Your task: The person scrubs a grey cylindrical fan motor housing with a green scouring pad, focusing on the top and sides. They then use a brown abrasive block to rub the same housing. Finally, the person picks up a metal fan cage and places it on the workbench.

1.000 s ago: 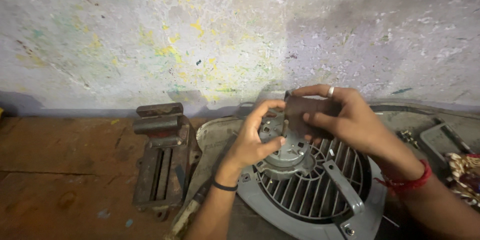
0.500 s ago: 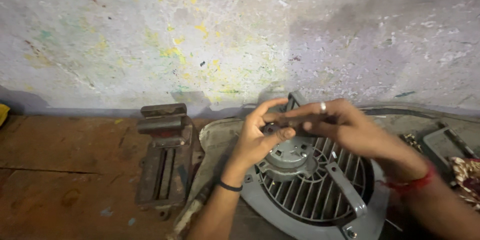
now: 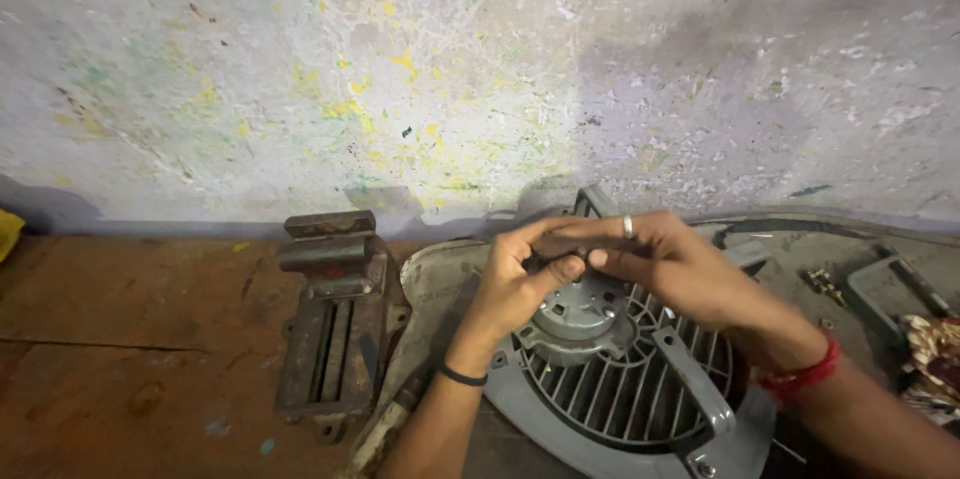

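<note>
Both hands met over the hub of a grey fan guard, fingers pinched on a small dark part.

The left hand (image 3: 515, 284) and the right hand (image 3: 665, 264) pressed their fingertips together on the small dark part (image 3: 560, 261), mostly hidden by the fingers; what it was could not be told. Directly beneath the fingers sat the round motor hub (image 3: 575, 314) of the grey fan guard (image 3: 620, 399), whose slanted bracket (image 3: 690, 379) ran below the right wrist. Well to the left of the fingers stood a rusty bench vise (image 3: 335, 314) on the wooden bench (image 3: 120, 349). Behind the fingers rose the paint-flecked wall (image 3: 450, 69).
</note>
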